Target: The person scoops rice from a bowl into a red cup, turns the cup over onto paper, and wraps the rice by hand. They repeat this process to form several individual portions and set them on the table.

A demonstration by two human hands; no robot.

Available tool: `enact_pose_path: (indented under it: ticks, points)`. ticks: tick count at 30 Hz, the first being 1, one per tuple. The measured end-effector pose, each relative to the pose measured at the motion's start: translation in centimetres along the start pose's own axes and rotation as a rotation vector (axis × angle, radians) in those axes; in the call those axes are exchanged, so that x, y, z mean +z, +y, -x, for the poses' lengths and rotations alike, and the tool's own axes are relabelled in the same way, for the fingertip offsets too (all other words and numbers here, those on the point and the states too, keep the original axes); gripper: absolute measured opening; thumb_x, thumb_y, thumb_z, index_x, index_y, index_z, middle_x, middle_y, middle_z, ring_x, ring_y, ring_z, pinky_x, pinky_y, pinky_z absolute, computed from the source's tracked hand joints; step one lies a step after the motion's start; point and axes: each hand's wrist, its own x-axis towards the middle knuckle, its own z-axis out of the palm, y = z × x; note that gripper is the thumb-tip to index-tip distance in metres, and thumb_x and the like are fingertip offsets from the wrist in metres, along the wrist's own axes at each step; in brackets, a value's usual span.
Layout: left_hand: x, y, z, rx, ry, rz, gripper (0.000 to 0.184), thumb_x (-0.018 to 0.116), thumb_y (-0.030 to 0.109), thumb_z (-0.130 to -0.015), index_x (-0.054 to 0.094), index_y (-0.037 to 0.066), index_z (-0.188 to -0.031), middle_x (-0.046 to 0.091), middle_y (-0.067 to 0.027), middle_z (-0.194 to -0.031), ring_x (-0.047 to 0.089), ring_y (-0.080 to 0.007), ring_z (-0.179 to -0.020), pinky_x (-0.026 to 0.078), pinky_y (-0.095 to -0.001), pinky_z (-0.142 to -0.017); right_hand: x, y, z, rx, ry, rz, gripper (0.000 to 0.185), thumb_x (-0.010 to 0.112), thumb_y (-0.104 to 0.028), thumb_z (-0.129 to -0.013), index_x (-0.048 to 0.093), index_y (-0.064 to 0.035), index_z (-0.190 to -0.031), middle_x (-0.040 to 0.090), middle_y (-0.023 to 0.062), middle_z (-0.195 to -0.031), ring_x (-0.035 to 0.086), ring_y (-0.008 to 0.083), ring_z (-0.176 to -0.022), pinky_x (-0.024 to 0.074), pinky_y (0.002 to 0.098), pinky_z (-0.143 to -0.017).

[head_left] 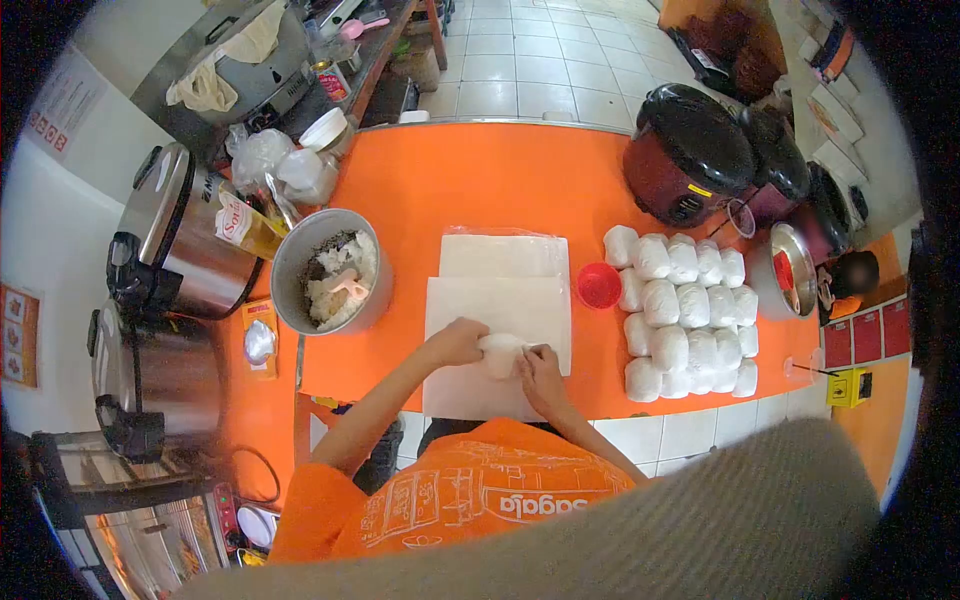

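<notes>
At the middle of the orange table's near edge, my left hand is closed on the left end of a white paper-wrapped parcel. My right hand pinches the parcel's other end, fingers bent around the paper. Under it lies a stack of white paper sheets. To the left stands a grey pot holding white rice and a pale pink scoop. Right of the sheets is a red cup, beside a piled block of several white wrapped parcels. The parcel's contents are hidden.
A maroon rice cooker and others line the right back. A steel bowl sits beyond the piled parcels. Two large steel cookers are on the left. Plastic bags and a white tub occupy the table's far left corner.
</notes>
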Motion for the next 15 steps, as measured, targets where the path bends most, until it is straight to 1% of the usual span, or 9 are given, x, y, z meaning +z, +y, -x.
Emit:
enact_pose_path:
  ticks: [2, 5, 8, 11, 14, 15]
  points:
    - [-2.9, 3.0, 0.7, -0.202, -0.241, 0.157, 0.023, 0.064, 0.012, -0.067, 0.062, 0.0, -0.086, 0.062, -0.0124, -0.088, 0.058, -0.0293, -0.083, 0.047, -0.0369, -0.074, 0.3, 0.7, 0.5, 0.058, 0.045, -0.069, 0.043, 0.059, -0.031, -0.088, 0.055, 0.0042, -0.112, 0.057, 0.0192, -0.095, 0.058, 0.0316, -0.084, 0.0474, 0.0401, -0.08]
    - [-3.3, 3.9, 1.2, -0.071, -0.182, 0.396, 0.026, 0.065, 0.013, -0.068, 0.06, -0.002, -0.088, 0.06, -0.0127, -0.086, 0.057, -0.0287, -0.08, 0.047, -0.0361, -0.074, -2.0, -1.7, -0.2, 0.523, -0.25, -0.627, 0.054, 0.062, -0.039, -0.087, 0.054, 0.0066, -0.113, 0.059, 0.0179, -0.104, 0.057, 0.0261, -0.097, 0.0457, 0.0364, -0.084]
    - [-4.9, 7.7, 1.6, 0.101, -0.011, 0.399, 0.024, 0.067, 0.014, -0.071, 0.06, 0.0, -0.089, 0.058, -0.0107, -0.085, 0.055, -0.0275, -0.077, 0.047, -0.0371, -0.073, -6.1, -6.3, -1.4, 0.815, -0.228, -0.717, 0.043, 0.062, -0.033, -0.087, 0.056, -0.0001, -0.114, 0.062, 0.0069, -0.101, 0.058, 0.0195, -0.09, 0.0478, 0.0315, -0.082]
    - [-6.9, 11.7, 1.3, 0.329, 0.264, 0.168, 0.023, 0.073, 0.008, -0.071, 0.063, 0.006, -0.091, 0.055, -0.0061, -0.076, 0.055, -0.0223, -0.078, 0.047, -0.031, -0.07, -6.2, -4.8, -1.5, 0.707, -0.198, -1.28, 0.049, 0.064, -0.034, -0.085, 0.053, 0.0003, -0.118, 0.061, 0.0084, -0.108, 0.058, 0.0214, -0.102, 0.0466, 0.0339, -0.089]
    - [-7.0, 12.6, 1.0, 0.611, 0.45, -0.316, 0.024, 0.071, 0.003, -0.071, 0.065, 0.006, -0.094, 0.052, -0.0038, -0.077, 0.055, -0.0229, -0.079, 0.047, -0.0316, -0.071, -8.3, -6.2, -2.4, 0.639, -0.141, -1.619, 0.056, 0.064, -0.036, -0.083, 0.047, -0.0016, -0.124, 0.057, 0.0098, -0.117, 0.055, 0.0228, -0.108, 0.0431, 0.0385, -0.096]
    - [-6.8, 12.8, 1.1, 0.657, 0.549, -0.336, 0.025, 0.071, 0.002, -0.071, 0.066, 0.006, -0.095, 0.053, -0.0039, -0.08, 0.055, -0.0227, -0.08, 0.047, -0.0323, -0.071, -9.3, -7.3, -2.7, 0.619, -0.158, -1.64, 0.058, 0.063, -0.037, -0.083, 0.045, -0.0027, -0.126, 0.054, 0.0097, -0.12, 0.053, 0.0234, -0.11, 0.0417, 0.04, -0.097]
